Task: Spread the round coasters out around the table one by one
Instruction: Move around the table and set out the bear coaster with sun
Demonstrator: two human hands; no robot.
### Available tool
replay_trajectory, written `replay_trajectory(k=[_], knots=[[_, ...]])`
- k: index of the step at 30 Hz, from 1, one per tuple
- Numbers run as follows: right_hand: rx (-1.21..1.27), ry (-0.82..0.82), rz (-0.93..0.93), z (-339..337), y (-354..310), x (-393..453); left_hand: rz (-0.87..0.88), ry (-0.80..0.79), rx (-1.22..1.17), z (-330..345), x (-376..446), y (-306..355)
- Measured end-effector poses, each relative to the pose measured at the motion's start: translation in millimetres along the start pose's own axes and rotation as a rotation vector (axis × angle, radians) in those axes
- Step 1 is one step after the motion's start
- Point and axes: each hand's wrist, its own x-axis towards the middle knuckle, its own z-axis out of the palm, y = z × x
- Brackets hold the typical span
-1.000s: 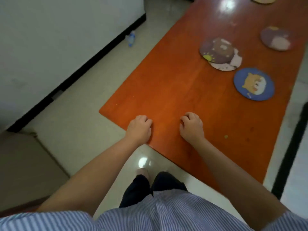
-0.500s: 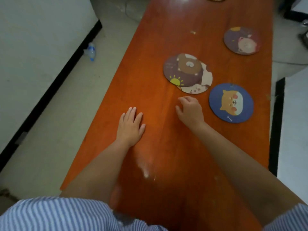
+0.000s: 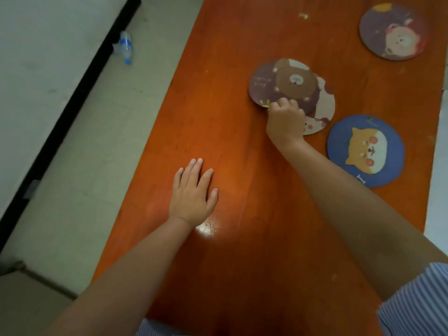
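The right hand (image 3: 286,120) is pinching the bear coaster (image 3: 283,86) at its 6 o'clock edge atop the pale coaster (image 3: 324,103), and should be peeling off only 1, while the left hand (image 3: 194,190) is lying flat and open on the desk (image 3: 242,263).

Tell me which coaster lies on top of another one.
The brown bear coaster: it overlaps the pale coaster beneath it. The blue coaster and the purple coaster each lie alone.

1 head view, looking steeply down, forward along orange table (image 3: 218,117); close over forearms; floor at left.
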Motion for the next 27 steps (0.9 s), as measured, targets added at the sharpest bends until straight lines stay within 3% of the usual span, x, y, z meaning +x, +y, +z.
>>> replay_trajectory(k=[6, 9, 13, 17, 19, 21, 23, 27], knots=[[0.196, 0.227, -0.125, -14.3, -0.4, -49.9, -0.005, -0.024, -0.026, -1.8, 0.5, 1.3], [0.304, 0.201, -0.229, -16.4, 1.7, -105.0, -0.013, -0.001, -0.106, -3.8, 1.4, -0.3], [0.359, -0.028, -0.286, -22.9, 19.8, -173.7, -0.015, 0.057, -0.217, -6.6, 0.2, -1.1], [0.417, -0.543, -0.354, -23.3, 48.5, -227.2, 0.016, 0.052, -0.241, -10.6, -4.6, 0.5], [0.348, -0.644, -0.372, -21.2, 63.5, -245.2, 0.138, 0.064, -0.249, -12.4, -9.5, 6.0], [0.3, -0.609, -0.377, -25.3, 76.0, -251.3, 0.264, 0.032, -0.292, -14.1, -10.1, 24.7], [0.215, -0.54, -0.376, -30.7, 88.3, -250.9, 0.348, -0.096, -0.325, -14.6, -5.7, 55.8], [0.033, -0.372, -0.219, -36.2, 107.2, -250.5, 0.338, -0.364, -0.102, -11.2, -2.9, 115.9]])
